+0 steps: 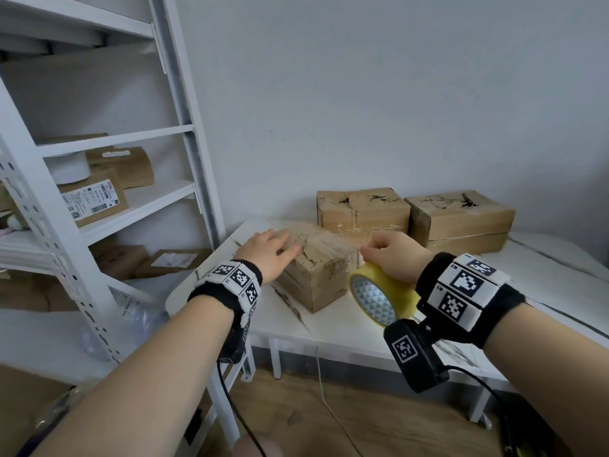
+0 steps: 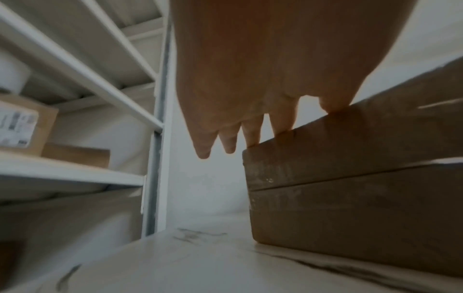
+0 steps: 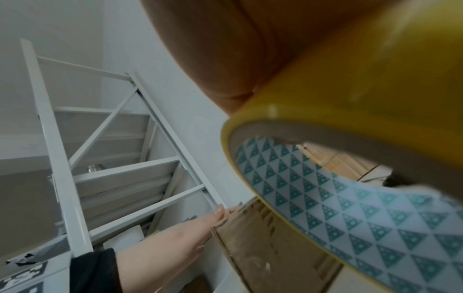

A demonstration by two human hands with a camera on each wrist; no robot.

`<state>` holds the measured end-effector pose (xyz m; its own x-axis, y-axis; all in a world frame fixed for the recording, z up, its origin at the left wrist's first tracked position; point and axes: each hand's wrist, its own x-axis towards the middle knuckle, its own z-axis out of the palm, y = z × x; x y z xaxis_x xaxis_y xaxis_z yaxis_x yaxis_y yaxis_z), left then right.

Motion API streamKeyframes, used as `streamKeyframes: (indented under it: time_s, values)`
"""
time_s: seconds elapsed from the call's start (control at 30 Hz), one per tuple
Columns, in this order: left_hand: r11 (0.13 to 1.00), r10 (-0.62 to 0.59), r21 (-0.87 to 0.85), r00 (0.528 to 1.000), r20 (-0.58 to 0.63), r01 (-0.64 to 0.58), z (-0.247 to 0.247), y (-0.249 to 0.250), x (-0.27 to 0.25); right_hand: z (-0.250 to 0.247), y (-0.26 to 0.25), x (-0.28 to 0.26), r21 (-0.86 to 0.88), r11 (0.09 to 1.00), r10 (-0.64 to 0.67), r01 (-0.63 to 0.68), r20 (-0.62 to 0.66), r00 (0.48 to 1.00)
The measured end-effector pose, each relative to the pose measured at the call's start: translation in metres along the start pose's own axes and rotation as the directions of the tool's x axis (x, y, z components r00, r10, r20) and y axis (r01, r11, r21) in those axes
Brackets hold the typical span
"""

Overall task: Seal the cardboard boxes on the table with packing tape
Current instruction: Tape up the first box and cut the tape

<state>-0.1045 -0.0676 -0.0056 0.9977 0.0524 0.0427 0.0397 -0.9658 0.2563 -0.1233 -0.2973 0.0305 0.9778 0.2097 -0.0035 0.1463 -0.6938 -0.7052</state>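
Note:
A worn cardboard box (image 1: 316,268) lies at the near left of the white table (image 1: 329,328). My left hand (image 1: 268,250) rests flat on its top, fingers straight; in the left wrist view the fingertips (image 2: 253,138) touch the box's (image 2: 350,178) upper edge. My right hand (image 1: 393,250) grips a yellow roll of packing tape (image 1: 379,293) with a triangle-patterned core, held at the box's right end. The roll (image 3: 350,123) fills the right wrist view beside the box (image 3: 270,243). Clear tape seems to run from the roll over the box top.
Two more cardboard boxes (image 1: 362,209) (image 1: 461,222) stand at the back of the table against the wall. A white metal shelving unit (image 1: 99,192) with parcels stands to the left. Wooden floor lies below the table's front edge.

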Motion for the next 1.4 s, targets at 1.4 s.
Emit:
streamKeyframes:
  time_s: [1.4]
  values:
    - [0.575,-0.031,-0.808,0.983,-0.18,-0.13,-0.058,0.142,-0.074,-0.082,0.038,-0.074,0.449,0.893,-0.002,-0.029,0.069,0.998]
